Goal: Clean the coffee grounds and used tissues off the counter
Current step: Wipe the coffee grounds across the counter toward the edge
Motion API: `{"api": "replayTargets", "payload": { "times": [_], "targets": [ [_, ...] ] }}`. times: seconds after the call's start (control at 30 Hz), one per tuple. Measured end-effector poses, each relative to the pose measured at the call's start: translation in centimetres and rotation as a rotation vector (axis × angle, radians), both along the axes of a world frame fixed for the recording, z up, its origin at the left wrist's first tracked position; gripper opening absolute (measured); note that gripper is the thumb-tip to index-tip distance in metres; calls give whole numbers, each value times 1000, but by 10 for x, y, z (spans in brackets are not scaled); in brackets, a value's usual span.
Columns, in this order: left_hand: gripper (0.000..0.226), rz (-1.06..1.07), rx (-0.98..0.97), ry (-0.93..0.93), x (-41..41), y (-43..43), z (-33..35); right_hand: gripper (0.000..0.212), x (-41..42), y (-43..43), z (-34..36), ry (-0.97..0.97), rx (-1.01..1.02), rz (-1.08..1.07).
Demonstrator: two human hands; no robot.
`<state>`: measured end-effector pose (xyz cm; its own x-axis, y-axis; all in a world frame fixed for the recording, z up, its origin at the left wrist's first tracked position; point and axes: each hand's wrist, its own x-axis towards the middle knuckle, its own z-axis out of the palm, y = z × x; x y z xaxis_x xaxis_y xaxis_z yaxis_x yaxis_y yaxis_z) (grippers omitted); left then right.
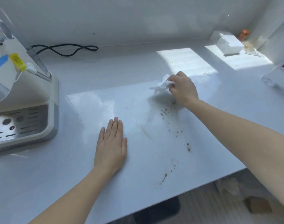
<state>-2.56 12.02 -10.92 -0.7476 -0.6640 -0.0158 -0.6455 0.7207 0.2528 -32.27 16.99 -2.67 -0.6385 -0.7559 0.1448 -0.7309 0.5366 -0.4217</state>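
Observation:
My right hand [183, 89] grips a crumpled white tissue [161, 84] just above the white counter [57, 167], right of centre. Brown coffee grounds [168, 109] lie scattered beneath and in front of that hand, trailing toward the near edge with small clumps [188, 147] and a smear [164, 177]. My left hand [111, 146] lies flat on the counter with straight fingers, left of the grounds, holding nothing.
A cream coffee machine [25, 97] with a metal drip tray stands at the left. A black cable [65, 49] loops by the back wall. A white tissue box [226, 43], an orange-capped bottle [243, 34] and a clear bottle [273, 76] stand at the back right.

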Motion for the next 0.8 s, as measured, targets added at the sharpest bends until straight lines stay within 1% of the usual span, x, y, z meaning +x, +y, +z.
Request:
{"api": "replayTargets", "payload": {
  "times": [0.07, 0.1, 0.17, 0.23, 0.33, 0.37, 0.43, 0.53, 0.6, 0.7, 0.8],
  "targets": [
    [59, -2, 3, 10, 0, 0, 1, 29, -23, 8, -22, 5, 150, -119],
    [59, -3, 9, 17, 0, 0, 2, 28, -30, 13, -34, -4, 197, -193],
    [59, 1, 23, 29, -1, 1, 3, 24, -33, 14, -51, -14, 204, -324],
    [59, 4, 26, 27, 0, 1, 3, 23, -33, 9, -51, -37, 204, -353],
    [59, 0, 32, 14, 0, 2, 5, 10, -30, 13, -38, -157, 201, -335],
    [59, 4, 31, 17, 0, 2, 5, 10, -25, 16, -35, -224, 170, -335],
    [59, 7, 33, 23, 0, 2, 5, 16, -5, 22, -32, -328, 116, -301],
    [59, 4, 37, 21, 0, 3, 6, 26, 29, 25, -28, -369, 140, -203],
    [59, 6, 45, 20, 0, 3, 7, 28, 52, 25, -27, -378, 161, -115],
    [59, 8, 50, 18, -2, 4, 8, 16, 89, 33, -32, -414, 167, -32],
    [59, 2, 42, -9, -1, 4, 9, 11, 114, 48, -35, -415, 165, 56]
  ]
}}
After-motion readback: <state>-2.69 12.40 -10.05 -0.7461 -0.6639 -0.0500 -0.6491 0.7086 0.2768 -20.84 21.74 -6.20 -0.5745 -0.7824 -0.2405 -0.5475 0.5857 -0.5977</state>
